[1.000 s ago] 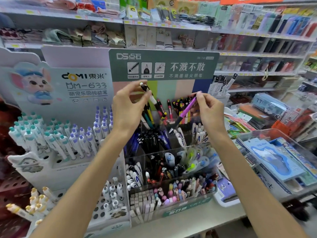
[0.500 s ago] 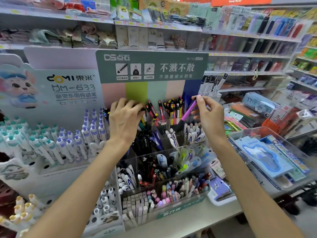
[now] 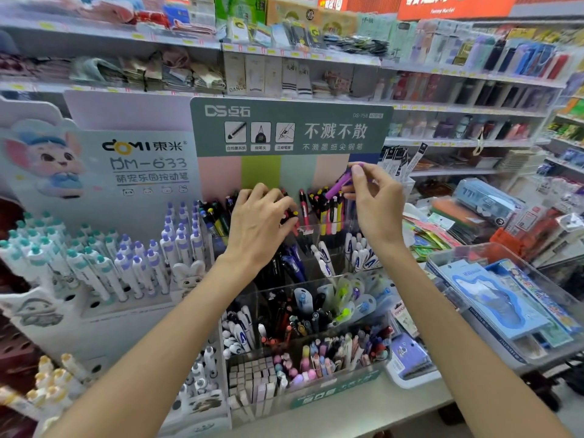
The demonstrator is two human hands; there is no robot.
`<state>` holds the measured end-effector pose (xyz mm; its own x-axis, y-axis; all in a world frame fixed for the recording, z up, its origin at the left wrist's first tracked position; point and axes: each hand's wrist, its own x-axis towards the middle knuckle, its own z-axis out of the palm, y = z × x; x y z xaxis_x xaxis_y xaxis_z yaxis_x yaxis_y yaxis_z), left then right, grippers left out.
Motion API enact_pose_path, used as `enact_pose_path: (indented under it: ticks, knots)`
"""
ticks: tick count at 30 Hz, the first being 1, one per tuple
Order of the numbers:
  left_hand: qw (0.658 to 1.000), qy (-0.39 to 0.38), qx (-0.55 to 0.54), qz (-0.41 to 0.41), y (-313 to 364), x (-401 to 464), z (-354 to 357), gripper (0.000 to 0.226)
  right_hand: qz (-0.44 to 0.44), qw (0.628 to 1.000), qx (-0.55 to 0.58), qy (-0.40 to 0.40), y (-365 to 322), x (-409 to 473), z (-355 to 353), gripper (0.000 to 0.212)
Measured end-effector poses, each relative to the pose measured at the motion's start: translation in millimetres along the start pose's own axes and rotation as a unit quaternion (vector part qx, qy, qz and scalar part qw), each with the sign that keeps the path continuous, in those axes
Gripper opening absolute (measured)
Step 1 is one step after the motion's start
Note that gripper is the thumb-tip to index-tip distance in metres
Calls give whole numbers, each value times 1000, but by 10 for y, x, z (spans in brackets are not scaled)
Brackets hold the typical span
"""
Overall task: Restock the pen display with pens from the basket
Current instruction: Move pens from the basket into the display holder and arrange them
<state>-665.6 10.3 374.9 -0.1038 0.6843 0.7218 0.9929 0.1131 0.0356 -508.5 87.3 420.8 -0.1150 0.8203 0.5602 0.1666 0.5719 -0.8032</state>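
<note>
Pen [image 3: 339,182], purple, is pinched at its upper end by the right hand [image 3: 376,203], slanting over the back-right compartment of the display [image 3: 319,245]. Left hand [image 3: 259,222] rests curled among the back-row pens, though I cannot tell whether it grips one. Best to lower the pen tip-first, upright, into a gap between its neighbours.
</note>
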Motion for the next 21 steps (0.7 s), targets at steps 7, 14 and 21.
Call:
enact_pose_path:
  ticks: [7, 14, 21]
  knots:
    - [996, -15, -25, -81, -91, -27, -30, 16, -42, 958, -209, -193, -8, 129, 339, 24]
    - [993, -32, -30, -105, -74, 50, -45, 24, -47, 897, -359, -253, 60, 172, 566, 28]
    - [992, -34, -57, -106, -22, 63, -20, 20, -71, 892, -329, -302, 7, 222, 529, 28]
